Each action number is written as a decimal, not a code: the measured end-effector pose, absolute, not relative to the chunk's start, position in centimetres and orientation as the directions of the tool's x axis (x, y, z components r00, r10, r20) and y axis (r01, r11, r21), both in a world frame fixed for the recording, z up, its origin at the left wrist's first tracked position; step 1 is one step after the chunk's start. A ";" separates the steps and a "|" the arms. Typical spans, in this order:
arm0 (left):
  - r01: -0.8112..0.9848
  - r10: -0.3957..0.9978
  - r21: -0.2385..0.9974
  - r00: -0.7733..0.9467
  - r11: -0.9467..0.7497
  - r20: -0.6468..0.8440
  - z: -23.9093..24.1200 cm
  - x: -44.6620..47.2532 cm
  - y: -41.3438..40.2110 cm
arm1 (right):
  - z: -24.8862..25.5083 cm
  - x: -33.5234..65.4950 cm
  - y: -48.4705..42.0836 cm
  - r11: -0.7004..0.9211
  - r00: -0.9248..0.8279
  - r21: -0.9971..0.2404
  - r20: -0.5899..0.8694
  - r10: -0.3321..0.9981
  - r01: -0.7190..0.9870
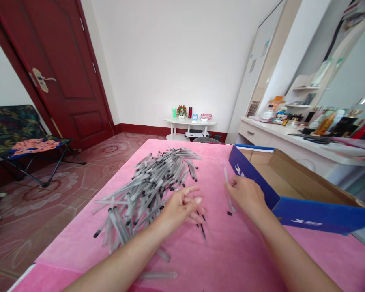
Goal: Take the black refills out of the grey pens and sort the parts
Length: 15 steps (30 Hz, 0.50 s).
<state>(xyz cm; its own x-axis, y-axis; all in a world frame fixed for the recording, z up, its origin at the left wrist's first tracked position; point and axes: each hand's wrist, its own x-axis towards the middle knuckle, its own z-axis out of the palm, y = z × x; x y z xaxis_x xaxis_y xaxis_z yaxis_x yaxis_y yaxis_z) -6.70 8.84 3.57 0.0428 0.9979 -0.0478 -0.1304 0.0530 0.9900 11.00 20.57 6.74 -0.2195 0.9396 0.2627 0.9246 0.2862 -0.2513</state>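
Observation:
My left hand (184, 205) is over the pink cloth at the right side of a pile of pens (158, 174). Its index finger is stretched out, and the others are loosely bent and apart. Thin dark-tipped pen refills (203, 231) show just below its fingers; whether any touch the hand I cannot tell. The fingertips of my right hand (245, 194) are closed on a clear pen barrel (226, 175), which shows above and below them. A small black pen plug (229, 213) is at the lower end of the barrel. The heaped pens are translucent, with black ends.
An open blue cardboard box (319, 215) stands at the right on the table's pink cloth (246, 259). A loose clear tube (159, 275) lies near the front. Beyond are a white side table (188, 121), a cluttered dresser (264, 129) and a folding chair (21, 134).

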 end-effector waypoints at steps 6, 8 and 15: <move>-0.136 0.998 0.989 0.037 0.051 -0.046 3.6 -6.6 8.8 | 4.9 11.3 21.1 0.189 -0.189 0.023 0.213 0.959 0.982; -0.144 0.998 0.988 0.033 0.057 -0.053 3.8 -6.5 8.8 | 4.3 11.2 21.1 0.175 -0.175 0.017 0.202 0.964 0.984; -0.165 0.996 0.982 0.029 0.088 -0.084 4.0 -6.6 8.9 | 4.1 12.2 22.0 0.138 -0.130 -0.029 0.196 0.972 0.990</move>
<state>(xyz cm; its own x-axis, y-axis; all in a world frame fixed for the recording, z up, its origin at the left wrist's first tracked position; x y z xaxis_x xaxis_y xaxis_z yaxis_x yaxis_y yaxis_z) -6.62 8.87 3.97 0.0293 0.9961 -0.0838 -0.1649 0.0875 0.9824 12.18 21.99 4.08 -0.1300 0.9720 0.1960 0.9900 0.1383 -0.0295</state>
